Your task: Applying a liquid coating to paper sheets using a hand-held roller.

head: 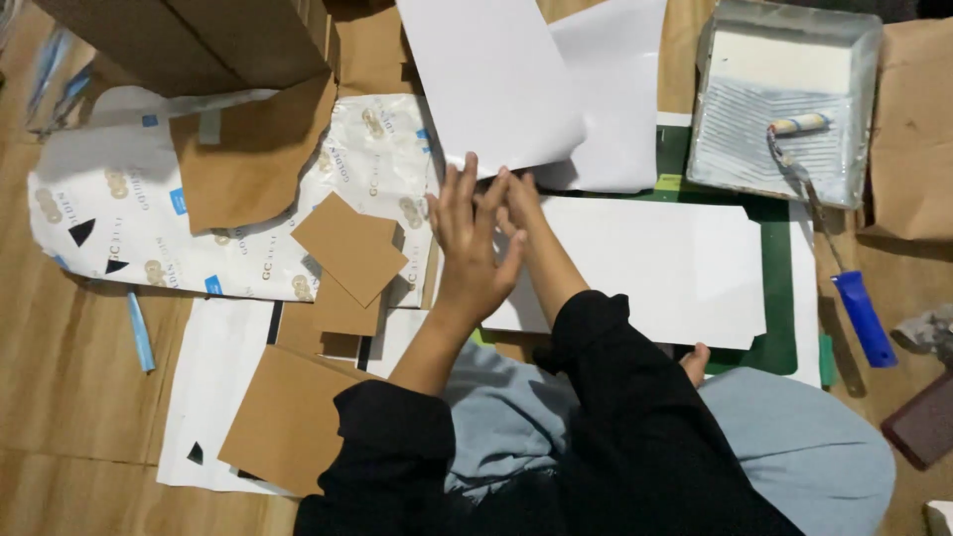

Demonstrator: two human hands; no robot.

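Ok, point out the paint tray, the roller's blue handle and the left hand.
paint tray point(866, 40), head view, on its upper right rim.
roller's blue handle point(864, 318), head view, on the middle of the grip.
left hand point(471, 248), head view, on the back of the hand.

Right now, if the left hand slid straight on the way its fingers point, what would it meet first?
The left hand points up the picture, its fingertips already at the lower edge of the tilted white sheet. That sheet would probably come first, though it is hard to tell whether they already touch it.
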